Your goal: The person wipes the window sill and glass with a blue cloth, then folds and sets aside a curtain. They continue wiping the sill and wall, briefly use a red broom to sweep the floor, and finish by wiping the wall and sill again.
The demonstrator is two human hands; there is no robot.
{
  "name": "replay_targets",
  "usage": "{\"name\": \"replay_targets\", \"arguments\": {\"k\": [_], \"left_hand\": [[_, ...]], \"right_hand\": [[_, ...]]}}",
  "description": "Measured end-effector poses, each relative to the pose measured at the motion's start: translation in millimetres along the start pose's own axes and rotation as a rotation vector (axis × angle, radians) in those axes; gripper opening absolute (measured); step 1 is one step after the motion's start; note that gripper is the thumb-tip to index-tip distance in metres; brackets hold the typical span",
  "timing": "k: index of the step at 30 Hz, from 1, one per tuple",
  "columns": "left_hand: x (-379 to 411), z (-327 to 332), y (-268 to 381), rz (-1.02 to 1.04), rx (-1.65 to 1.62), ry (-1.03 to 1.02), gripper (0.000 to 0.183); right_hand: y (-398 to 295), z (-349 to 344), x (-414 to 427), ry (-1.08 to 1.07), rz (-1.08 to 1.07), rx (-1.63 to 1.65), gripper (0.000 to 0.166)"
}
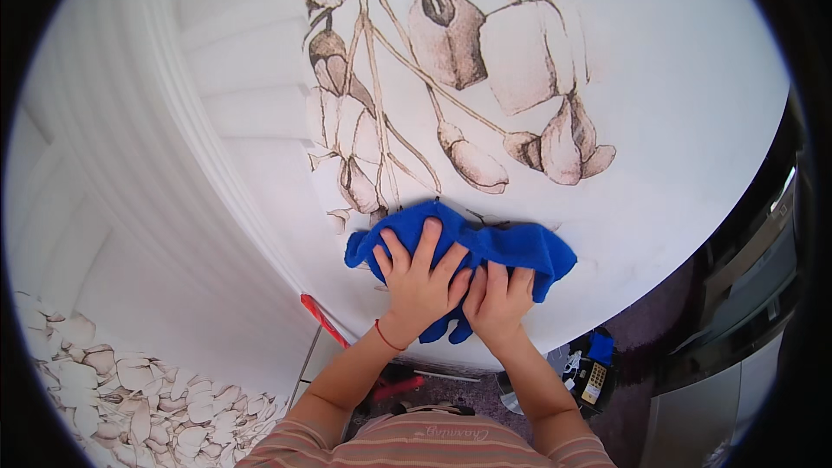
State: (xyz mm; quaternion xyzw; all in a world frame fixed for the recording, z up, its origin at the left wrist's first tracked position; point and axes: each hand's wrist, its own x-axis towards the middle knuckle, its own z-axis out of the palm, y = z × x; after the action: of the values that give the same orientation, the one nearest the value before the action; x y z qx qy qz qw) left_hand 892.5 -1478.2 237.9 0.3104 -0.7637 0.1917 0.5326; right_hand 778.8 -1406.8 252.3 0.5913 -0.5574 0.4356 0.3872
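Observation:
A bright blue cloth [520, 244] lies bunched against a white surface printed with brown-and-pink flowers [448, 45]. My left hand [419, 279] is flat on the cloth, its fingers spread and pointing up the surface. A red string bracelet [389, 336] circles that wrist. Just beside it, my right hand [500, 299] grips the cloth, its fingertips tucked at a fold that partly hides them. The thumbs are close together. Below the hands, lower ends of the cloth [448, 331] hang down.
At left, a red strip [324, 320] sits by a white moulded edge [214, 162]. Low right, a dark stand [601, 390] holds a yellowish remote control [594, 382], a white cable [572, 362] and a blue item [601, 346]. Purple carpet [627, 383] and glossy black furniture [734, 312] are beyond.

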Motion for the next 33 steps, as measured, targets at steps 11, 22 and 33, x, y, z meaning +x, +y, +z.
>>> {"name": "replay_targets", "arguments": {"k": [11,22,33], "left_hand": [[25,-9,-36,-0.023,-0.008,0.14,0.033],[151,-34,56,0.175,0.047,0.14,0.048],[16,11,55,0.291,0.004,0.018,0.021]], "right_hand": [[-11,15,22,0.073,-0.191,0.062,0.03],[42,-60,127,0.299,0.069,-0.229,0.046],[61,-29,-58,-0.049,0.168,-0.139,0.037]]}}
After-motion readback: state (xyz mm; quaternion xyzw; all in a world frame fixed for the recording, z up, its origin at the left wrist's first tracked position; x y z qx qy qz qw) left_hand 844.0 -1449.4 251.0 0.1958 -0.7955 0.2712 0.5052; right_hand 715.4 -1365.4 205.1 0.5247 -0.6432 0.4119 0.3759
